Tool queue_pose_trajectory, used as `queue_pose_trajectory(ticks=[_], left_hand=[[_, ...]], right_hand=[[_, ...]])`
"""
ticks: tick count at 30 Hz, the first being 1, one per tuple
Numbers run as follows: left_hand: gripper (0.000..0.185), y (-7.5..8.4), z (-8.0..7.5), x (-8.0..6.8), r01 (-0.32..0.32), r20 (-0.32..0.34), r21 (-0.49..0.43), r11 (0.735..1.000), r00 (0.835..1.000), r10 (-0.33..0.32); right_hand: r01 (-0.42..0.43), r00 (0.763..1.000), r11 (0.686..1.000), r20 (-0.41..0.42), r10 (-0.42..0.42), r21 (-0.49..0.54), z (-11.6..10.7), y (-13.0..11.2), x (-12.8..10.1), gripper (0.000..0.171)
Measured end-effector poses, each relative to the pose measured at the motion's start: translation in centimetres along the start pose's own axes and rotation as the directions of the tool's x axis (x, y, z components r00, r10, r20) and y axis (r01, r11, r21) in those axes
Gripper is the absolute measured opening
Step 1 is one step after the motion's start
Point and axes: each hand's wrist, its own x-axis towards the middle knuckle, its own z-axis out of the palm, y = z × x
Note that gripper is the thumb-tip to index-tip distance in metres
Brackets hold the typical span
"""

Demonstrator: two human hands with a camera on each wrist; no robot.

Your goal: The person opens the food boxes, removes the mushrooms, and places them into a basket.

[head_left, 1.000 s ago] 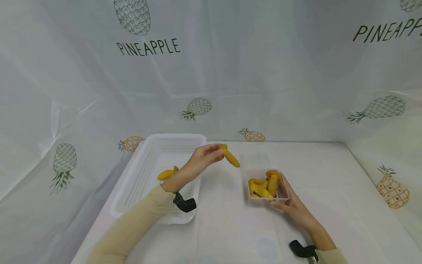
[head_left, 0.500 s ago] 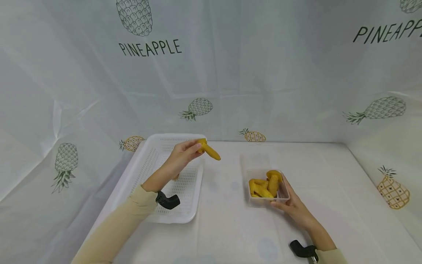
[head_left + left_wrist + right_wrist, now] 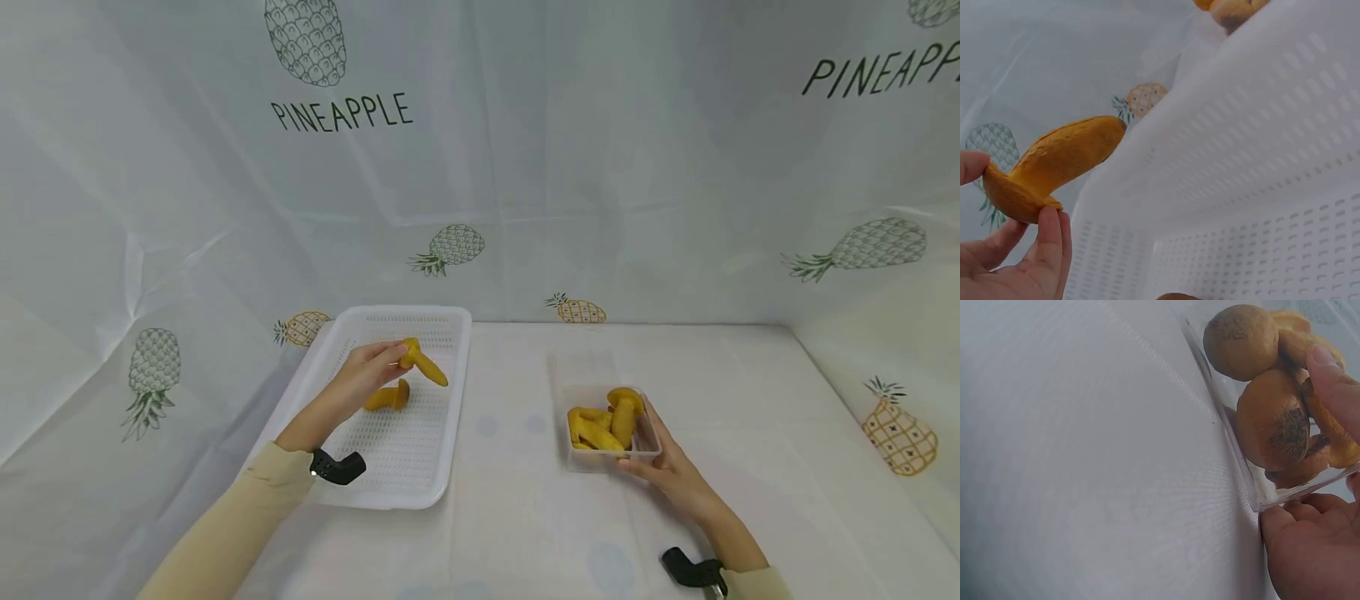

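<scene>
- my left hand has carried the yellow piece across from above the table between the two containers, and it now hangs over the far part of the white perforated tray.
- i pinch that piece by its blunt end between thumb and fingertips; the left wrist view shows it tilted with its tapered end pointing up, beside the tray's wall.
- it is not set down yet; it sits above and just behind the other yellow piece that lies on the tray floor.
- my reading is that this is the carry end of a transfer, with the piece about over its spot and only the release left.
- my right hand has not shifted: its fingers are curled round the near right corner of the clear plastic box, steadying it on the table.
- the box holds a heap of the same yellow pieces; the right wrist view shows their rounded ends pressed against the clear wall, with my thumb on the rim.
- the box itself sits in the same place on the table, well apart from the tray.
- the backdrop cloth reads "pineapple" in thin dark capitals under a drawn pineapple, and the same word shows again at the upper right, cut off by the frame edge.
- i can read no brand or label on the tray, the box or the pieces.
</scene>
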Motion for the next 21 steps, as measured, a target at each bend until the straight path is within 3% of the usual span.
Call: queue_pose_trajectory(ticks=[6, 15, 21], left_hand=[[0.051, -1.4, -1.6, -0.4, 0.036, 0.024, 0.059, 0.998, 0.999, -0.038], [0.053, -2.7, -2.5, -0.4, 0.096, 0.105, 0.193, 0.976, 0.987, -0.118], [0.054, -3.0, -2.8, -0.3, 0.133, 0.088, 0.197, 0.971, 0.984, -0.152]], right_hand=[[0.007, 1.0, 1.0, 0.001, -0.007, 0.009, 0.0, 0.1, 0.1, 0.108], [-0.002, 1.0, 1.0, -0.017, 0.002, -0.021, 0.0, 0.1, -0.1, 0.106], [-0.001, 1.0, 1.0, -0.004, 0.001, -0.009, -0.1, 0.1, 0.0, 0.106]])
